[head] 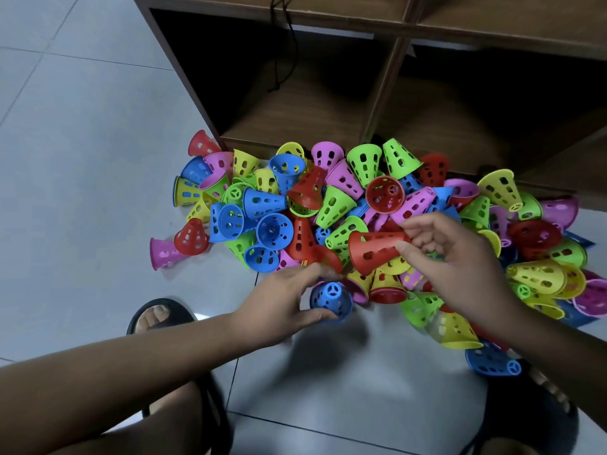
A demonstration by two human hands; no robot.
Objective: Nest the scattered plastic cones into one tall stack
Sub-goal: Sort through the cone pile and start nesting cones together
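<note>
A heap of perforated plastic cones (331,205) in red, blue, green, yellow and pink lies scattered on the tiled floor in front of a wooden shelf. My left hand (279,303) grips a blue cone (331,298) standing narrow end up at the near edge of the heap. My right hand (460,257) holds a red cone (374,249) by its narrow end, lying sideways with its wide mouth pointing left, just above and to the right of the blue one. The two held cones are apart.
A brown wooden shelf unit (381,93) with dark open compartments stands behind the heap, a black cord (285,50) hanging into it. My feet in black sandals (161,316) rest on the grey floor tiles (82,192) at left and lower right.
</note>
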